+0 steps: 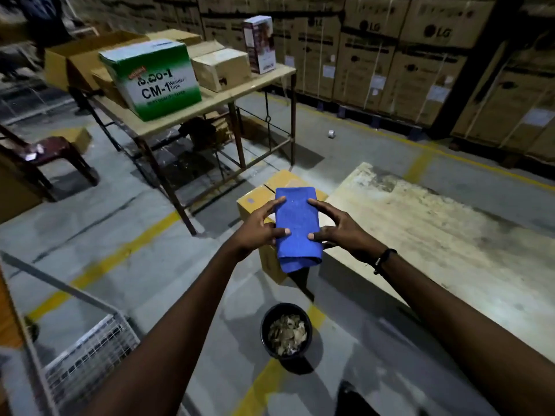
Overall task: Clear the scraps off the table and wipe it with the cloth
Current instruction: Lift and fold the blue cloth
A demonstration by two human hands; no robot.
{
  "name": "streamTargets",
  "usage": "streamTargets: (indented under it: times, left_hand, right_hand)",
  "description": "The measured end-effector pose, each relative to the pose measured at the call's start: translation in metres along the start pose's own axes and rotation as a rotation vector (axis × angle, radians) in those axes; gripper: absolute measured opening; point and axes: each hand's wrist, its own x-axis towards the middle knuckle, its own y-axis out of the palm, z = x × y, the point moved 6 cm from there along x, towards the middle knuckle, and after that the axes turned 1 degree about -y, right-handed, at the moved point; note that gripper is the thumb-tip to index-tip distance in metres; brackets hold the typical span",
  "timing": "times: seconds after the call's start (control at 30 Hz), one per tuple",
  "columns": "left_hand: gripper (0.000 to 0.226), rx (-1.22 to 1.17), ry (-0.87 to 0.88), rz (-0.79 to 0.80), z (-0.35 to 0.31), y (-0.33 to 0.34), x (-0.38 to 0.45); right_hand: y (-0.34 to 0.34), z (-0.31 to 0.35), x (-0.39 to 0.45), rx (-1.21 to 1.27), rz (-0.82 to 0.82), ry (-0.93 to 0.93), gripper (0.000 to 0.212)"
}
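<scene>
A folded blue cloth (pixel 297 226) is held up in front of me between both hands. My left hand (pixel 259 228) grips its left edge with thumb and fingers, and my right hand (pixel 339 228) grips its right edge the same way. The cloth hangs over a yellow cardboard box (pixel 255 202), just left of the worn wooden table (pixel 435 235). On the floor below my arms stands a black bucket (pixel 267 340) holding several brown paper scraps (pixel 286 334).
A second table (pixel 255 82) at the back carries a green-and-white CM-1 box (pixel 153 79) and cardboard boxes. A dark red stool (pixel 54 151) stands at left, a wire cart (pixel 87 355) at lower left. Stacked cartons (pixel 420 49) line the back wall. A tape roll (pixel 331 133) lies on the floor.
</scene>
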Motion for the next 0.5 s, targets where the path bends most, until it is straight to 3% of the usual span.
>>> streamTargets:
  times: [0.5]
  left_hand:
    - [0.072, 0.043, -0.026, 0.022, 0.045, -0.072, 0.112]
  right_hand:
    - [0.007, -0.034, 0.116, 0.111, -0.115, 0.009, 0.080]
